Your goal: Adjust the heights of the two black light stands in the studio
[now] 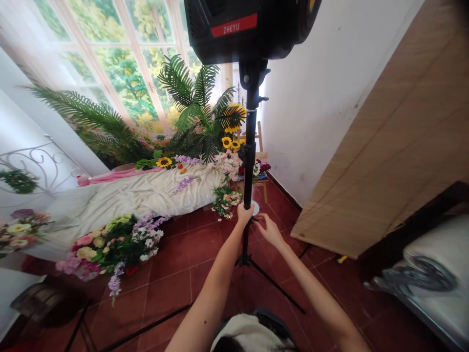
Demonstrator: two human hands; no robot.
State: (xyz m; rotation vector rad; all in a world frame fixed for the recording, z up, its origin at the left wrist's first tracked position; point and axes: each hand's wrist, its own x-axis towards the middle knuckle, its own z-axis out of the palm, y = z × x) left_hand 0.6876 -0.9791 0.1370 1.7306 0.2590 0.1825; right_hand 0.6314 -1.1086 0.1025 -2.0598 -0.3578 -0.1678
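A black light stand (250,127) rises upright before me, with a black studio light (249,29) marked ZHEYU on its top. My left hand (245,213) is wrapped round the pole at about waist height. Just right of the pole and slightly lower, my right hand (267,228) has its fingers bent at a small dark locking knob (254,219) on the stand. Its fingertips seem to pinch the knob. Below, the tripod legs (276,286) spread over the red tiled floor.
A draped bed (176,190) with flower bunches (106,239) lies to the left. Palm fronds (203,102) and sunflowers (226,142) stand by the window. A wooden panel (370,137) leans at right, near an ornate silver-framed seat (421,278). Another stand's leg (146,327) crosses the floor.
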